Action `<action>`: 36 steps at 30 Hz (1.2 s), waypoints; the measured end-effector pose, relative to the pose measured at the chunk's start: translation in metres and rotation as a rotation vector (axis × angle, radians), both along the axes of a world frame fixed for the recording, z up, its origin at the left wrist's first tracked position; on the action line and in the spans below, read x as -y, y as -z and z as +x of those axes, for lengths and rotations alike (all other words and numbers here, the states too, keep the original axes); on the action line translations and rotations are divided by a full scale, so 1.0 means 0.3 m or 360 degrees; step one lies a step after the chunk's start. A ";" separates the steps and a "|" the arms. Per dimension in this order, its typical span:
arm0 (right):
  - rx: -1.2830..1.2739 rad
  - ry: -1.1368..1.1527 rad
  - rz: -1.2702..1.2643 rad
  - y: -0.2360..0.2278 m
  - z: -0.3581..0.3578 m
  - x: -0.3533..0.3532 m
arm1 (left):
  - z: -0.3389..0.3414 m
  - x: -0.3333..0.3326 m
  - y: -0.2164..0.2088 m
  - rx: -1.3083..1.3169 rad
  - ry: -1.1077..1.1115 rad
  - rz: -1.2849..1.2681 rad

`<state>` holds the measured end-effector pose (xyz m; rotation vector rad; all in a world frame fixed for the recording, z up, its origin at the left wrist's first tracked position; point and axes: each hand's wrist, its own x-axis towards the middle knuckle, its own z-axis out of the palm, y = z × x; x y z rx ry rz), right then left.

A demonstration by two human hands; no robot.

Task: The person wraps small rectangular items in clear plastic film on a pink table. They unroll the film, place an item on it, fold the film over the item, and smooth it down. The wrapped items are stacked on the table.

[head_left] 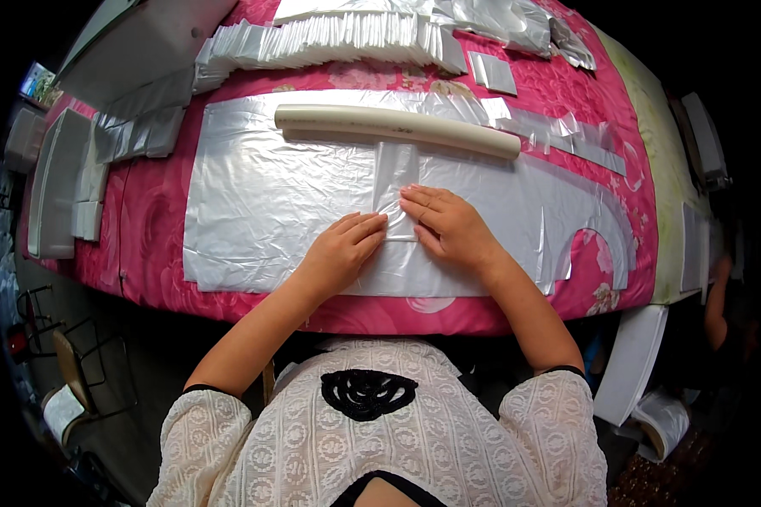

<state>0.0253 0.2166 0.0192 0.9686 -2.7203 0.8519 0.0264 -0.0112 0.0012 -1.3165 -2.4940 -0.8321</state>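
The folded film [395, 169] is lying under the left hand [340, 252] and right hand [452, 228], their fingers pressing flat, gripping nothing, seemingly smoothing it on the silvery sheet [262, 194]. The next move is probably calling for aligned edges.

Both hands [342, 252] [454, 226] rest on a folded plastic sheet [393, 179].

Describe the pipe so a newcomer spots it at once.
On the pink cloth lies a wide spread of silvery plastic. Across its far part, just beyond a narrow folded strip, lies the pipe: cream, long and round, unlike the flat, shiny plastic beneath it.
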 end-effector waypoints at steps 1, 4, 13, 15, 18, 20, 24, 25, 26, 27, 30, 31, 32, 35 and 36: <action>-0.0001 0.0001 -0.0017 0.007 -0.004 -0.004 | -0.005 -0.002 0.001 -0.0035 0.0000 -0.0019; -0.0015 0.0020 -0.0092 -0.002 -0.012 0.000 | -0.010 -0.014 -0.003 -0.0053 -0.0029 -0.0049; -0.0119 -0.0112 -0.0177 0.006 0.122 0.033 | 0.094 0.025 -0.104 0.0139 0.0332 0.0092; -0.0099 -0.0101 -0.0209 0.016 0.148 0.036 | 0.100 0.035 -0.089 0.0207 0.0301 0.0002; -0.0043 -0.0057 -0.0306 0.019 0.155 0.037 | 0.097 0.040 -0.044 0.0229 0.0245 -0.0052; 0.0027 0.0048 -0.0372 0.005 0.151 0.040 | 0.090 0.039 -0.037 0.0385 0.0164 -0.0029; 0.0407 0.0252 -0.0472 -0.001 0.120 0.034 | 0.075 0.001 -0.061 0.0905 -0.0208 0.0244; 0.0609 0.0450 -0.0499 -0.011 0.111 0.046 | 0.072 -0.012 -0.059 0.1098 -0.0347 0.0346; 0.0759 0.0524 -0.0482 -0.033 0.096 0.055 | 0.066 -0.020 -0.057 0.1290 -0.0487 0.0449; 0.0909 0.0599 -0.0467 -0.054 0.079 0.062 | 0.046 -0.025 -0.057 0.1172 -0.0506 0.0320; 0.1302 0.0713 -0.0421 -0.067 0.010 0.063 | 0.011 -0.052 -0.070 0.1210 -0.0768 0.0275; 0.1445 0.0740 -0.0407 -0.065 -0.014 0.060 | -0.002 -0.061 -0.079 0.1267 -0.0814 0.0280; 0.1588 0.0766 -0.0392 -0.063 -0.027 0.059 | -0.016 -0.069 -0.093 0.1323 -0.0860 0.0285; 0.1561 0.0789 -0.0361 -0.046 -0.039 0.060 | -0.044 -0.067 -0.125 0.1470 -0.0903 0.0229; 0.1554 0.0798 -0.0347 -0.043 -0.041 0.060 | -0.046 -0.064 -0.127 0.1517 -0.0900 0.0200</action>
